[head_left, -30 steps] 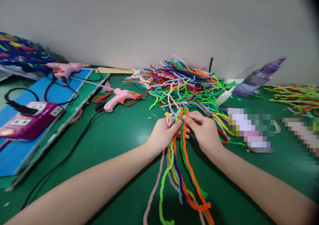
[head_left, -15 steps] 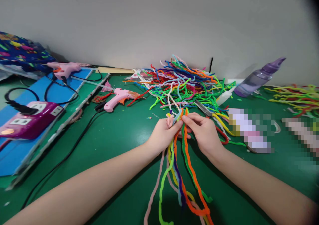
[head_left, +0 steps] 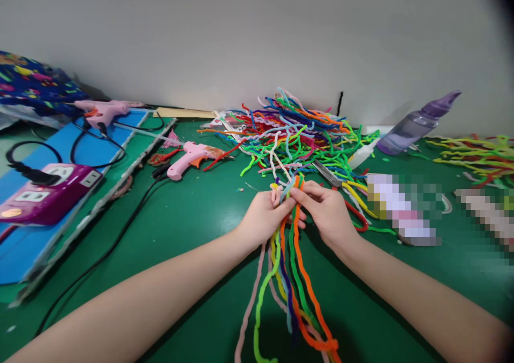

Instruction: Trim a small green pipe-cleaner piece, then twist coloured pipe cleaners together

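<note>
My left hand [head_left: 263, 217] is closed round the tops of a bundle of pipe cleaners [head_left: 287, 288] in pink, lime, yellow, purple, orange and green, which trail toward me over the green mat [head_left: 193, 229]. My right hand [head_left: 327, 210] pinches the orange and green strands at the top of the same bundle, its fingertips touching the left hand's. Just beyond both hands lies a big tangled heap of coloured pipe cleaners [head_left: 295, 133].
A pink glue gun [head_left: 188, 157] lies left of the heap, a second one [head_left: 105, 110] on a blue board [head_left: 60, 154] with a purple power strip [head_left: 48, 191] and black cables. Scissors [head_left: 327, 174], a purple bottle [head_left: 415, 125] and more pipe cleaners [head_left: 480, 157] lie right.
My right hand has drawn the orange and green strands in against the bundle, so the lower ends have swung slightly left. Both hands stay in place.
</note>
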Motion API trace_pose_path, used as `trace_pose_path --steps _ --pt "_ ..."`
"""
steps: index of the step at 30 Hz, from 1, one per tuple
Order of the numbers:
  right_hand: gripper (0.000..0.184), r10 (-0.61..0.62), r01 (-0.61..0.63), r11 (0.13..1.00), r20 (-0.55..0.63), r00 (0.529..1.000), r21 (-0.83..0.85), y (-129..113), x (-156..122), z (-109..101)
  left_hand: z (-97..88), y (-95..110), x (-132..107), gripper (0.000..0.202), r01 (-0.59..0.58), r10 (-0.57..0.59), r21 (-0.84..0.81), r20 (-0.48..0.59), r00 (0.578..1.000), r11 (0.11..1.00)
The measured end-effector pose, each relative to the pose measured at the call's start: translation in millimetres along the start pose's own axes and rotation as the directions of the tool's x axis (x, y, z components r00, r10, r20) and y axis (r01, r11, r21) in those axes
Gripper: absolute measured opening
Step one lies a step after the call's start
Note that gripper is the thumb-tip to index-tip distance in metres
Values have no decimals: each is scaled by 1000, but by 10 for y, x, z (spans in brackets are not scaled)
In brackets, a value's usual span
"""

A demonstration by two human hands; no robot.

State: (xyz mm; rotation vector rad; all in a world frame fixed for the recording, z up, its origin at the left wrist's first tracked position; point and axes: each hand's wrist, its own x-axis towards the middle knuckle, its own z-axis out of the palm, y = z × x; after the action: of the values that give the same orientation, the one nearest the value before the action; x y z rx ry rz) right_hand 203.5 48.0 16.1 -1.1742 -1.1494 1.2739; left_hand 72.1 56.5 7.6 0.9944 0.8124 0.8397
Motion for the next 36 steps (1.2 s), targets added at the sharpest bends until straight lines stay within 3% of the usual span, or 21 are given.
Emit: trace_pose_path --steps 5,8,13,19,27,31,36 --pt "29 -27 25 999 -56 998 -22 -9 9 -6 16 9 -2 26 10 -10 -53 3 1000 999" --pt "29 22 -19 999 -69 997 46 3 -5 10 20 19 -3 30 -22 23 -43 22 999 999" --pt "30 107 -104 987 -19 994 126 19 -40 25 5 17 5 37 -50 49 10 93 994 999" --pt "27 183 -191 974 74 980 124 19 -18 -11 -31 8 20 45 -2 3 -2 189 982 1000" --pt "29 68 -47 989 -153 986 137 -18 -15 9 -43 -23 24 32 39 -24 -63 229 973 997" --pt "29 60 -38 989 -159 985 140 4 -9 -1 -32 -13 12 30 57 -53 -12 212 976 998" --pt "27 91 -81 994 -137 986 79 55 15 -31 -18 20 7 36 2 -11 52 181 983 999"
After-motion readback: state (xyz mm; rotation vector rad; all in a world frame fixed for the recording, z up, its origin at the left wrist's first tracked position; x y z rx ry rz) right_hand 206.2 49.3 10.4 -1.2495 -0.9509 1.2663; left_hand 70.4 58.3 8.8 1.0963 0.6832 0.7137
